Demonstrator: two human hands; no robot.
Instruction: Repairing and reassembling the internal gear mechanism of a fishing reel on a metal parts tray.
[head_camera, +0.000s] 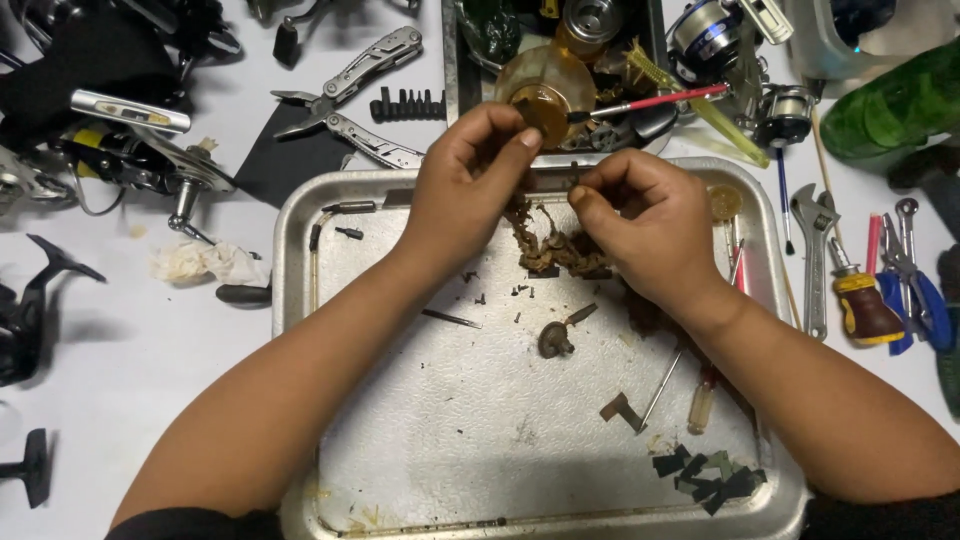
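Both grips, left hand (470, 175) & right hand (640, 215), pinched on the rusty clump (555, 245); I judged slow, low pulls over the tray (300, 230) best.

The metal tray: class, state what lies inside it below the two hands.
Inside the metal tray, a brown tangled clump lies under the left hand and right hand; nearer lie a small round part and dark scraps. The hands cover whatever they pinch.
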